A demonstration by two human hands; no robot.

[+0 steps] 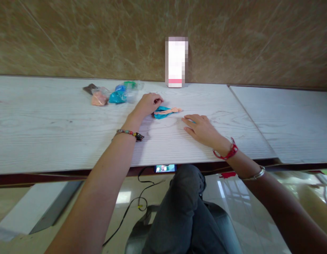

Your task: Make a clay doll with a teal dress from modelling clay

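Observation:
A small clay figure (166, 112) lies on the white wooden table (47, 123): a teal piece with a thin peach-coloured strip along its top. My left hand (148, 104) rests on the figure's left end with its fingers curled over the teal clay. To the right of the figure my right hand (202, 128) lies flat on the table, fingers stretched toward it and holding nothing.
Several small bags of coloured clay (114, 94), peach, blue, green and brown, sit at the back left. A blurred white box (176, 61) stands against the brown wall. Below the table edge are a lit phone (165, 168) and a cable (137, 197).

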